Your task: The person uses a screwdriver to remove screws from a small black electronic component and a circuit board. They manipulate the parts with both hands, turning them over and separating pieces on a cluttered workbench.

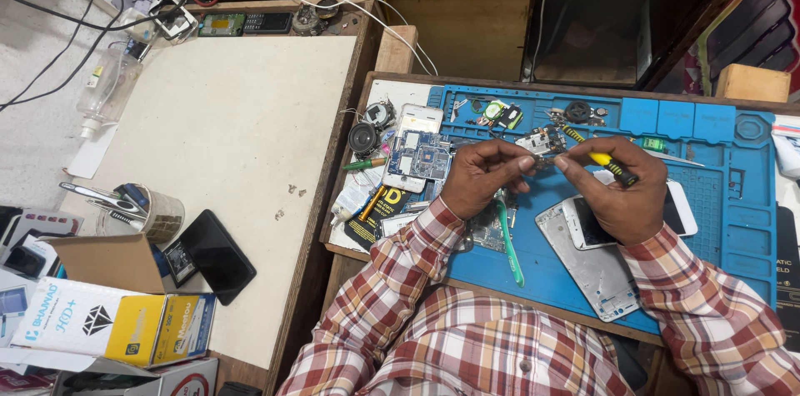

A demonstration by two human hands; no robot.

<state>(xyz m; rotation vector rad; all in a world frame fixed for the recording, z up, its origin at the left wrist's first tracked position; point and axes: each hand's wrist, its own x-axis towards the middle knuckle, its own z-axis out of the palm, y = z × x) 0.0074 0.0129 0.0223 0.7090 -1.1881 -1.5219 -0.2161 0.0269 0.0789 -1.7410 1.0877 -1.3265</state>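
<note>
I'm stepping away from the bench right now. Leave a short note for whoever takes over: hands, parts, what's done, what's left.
Left hand: pinches a small part at its fingertips, above the blue mat.
Right hand: grips the yellow-handled screwdriver, tip at that part.
Done: white phone and its silver frame lie apart on the mat; blue circuit board is out, to the left.
Left: boards and loose parts remain unassembled.

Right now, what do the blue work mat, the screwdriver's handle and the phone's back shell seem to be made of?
The blue work mat looks like soft matte silicone or rubber: moulded trays, no glare. The screwdriver in the right hand has a yellow and black handle, probably plastic with rubber grip bands. The phone's back shell looks like silvery metal or painted plastic; its dull sheen leaves that open.
</note>
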